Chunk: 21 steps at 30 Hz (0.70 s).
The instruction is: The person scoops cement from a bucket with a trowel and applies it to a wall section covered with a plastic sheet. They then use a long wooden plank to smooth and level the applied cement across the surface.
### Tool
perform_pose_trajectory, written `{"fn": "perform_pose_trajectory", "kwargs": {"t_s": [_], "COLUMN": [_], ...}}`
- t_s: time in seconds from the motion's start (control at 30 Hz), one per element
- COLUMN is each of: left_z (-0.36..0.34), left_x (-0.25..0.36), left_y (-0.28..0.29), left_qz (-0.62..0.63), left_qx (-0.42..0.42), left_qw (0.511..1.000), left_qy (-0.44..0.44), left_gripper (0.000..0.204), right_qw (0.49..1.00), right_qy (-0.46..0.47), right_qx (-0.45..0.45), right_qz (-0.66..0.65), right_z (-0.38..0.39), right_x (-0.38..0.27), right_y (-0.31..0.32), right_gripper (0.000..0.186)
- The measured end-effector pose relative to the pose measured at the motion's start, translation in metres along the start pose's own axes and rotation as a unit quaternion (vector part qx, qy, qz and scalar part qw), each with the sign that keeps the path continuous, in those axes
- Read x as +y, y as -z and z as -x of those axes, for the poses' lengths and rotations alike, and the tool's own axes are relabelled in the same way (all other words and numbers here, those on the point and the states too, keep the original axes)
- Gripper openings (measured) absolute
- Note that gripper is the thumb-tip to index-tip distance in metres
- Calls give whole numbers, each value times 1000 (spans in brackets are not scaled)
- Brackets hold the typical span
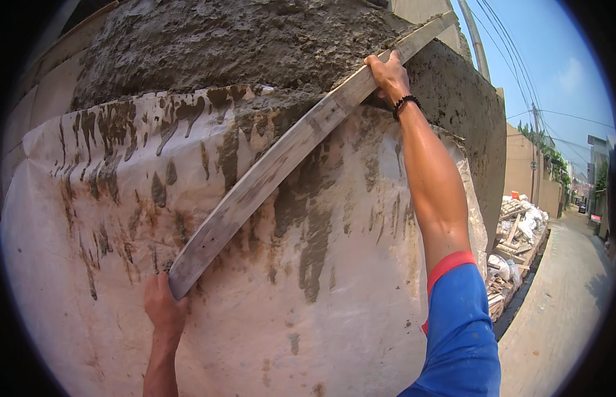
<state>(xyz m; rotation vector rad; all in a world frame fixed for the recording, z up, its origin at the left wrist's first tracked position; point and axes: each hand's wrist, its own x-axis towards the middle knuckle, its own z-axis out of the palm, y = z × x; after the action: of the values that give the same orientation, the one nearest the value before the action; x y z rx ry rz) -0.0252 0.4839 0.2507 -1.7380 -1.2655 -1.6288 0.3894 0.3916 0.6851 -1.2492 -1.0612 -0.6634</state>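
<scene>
A long pale wooden board (262, 185) runs diagonally from lower left to upper right across the wall. My left hand (165, 303) grips its lower end, and my right hand (389, 76) is closed on it near the upper end, with a beaded bracelet on that wrist. Rough wet grey mortar (215, 46) coats the wall behind the board's upper part. Below it hangs a white plastic sheet (89, 331), streaked and spattered with mortar.
A grey rendered corner (480, 145) stands at the right. Beyond it lie a heap of timber and rubble (513, 238) and a concrete lane (559, 304) with a distant car. A pole (478, 40) and overhead wires rise above.
</scene>
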Motion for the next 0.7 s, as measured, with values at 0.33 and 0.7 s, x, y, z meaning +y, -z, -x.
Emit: {"fn": "perform_pose_trajectory", "kwargs": {"t_s": [0.33, 0.7], "left_z": [-10, 54], "left_x": [35, -27], "left_y": [-12, -2], "left_qz": [-19, -19], "left_qx": [-7, -51], "left_qw": [1000, 998], "left_qy": [-3, 28], "left_gripper": [61, 56], "right_qw": [999, 997], "right_qy": [10, -20], "right_qx": [-43, -74], "right_qz": [6, 10], "right_z": [-59, 61], "right_x": [6, -4], "right_y": [4, 1], "right_gripper": [95, 97]}}
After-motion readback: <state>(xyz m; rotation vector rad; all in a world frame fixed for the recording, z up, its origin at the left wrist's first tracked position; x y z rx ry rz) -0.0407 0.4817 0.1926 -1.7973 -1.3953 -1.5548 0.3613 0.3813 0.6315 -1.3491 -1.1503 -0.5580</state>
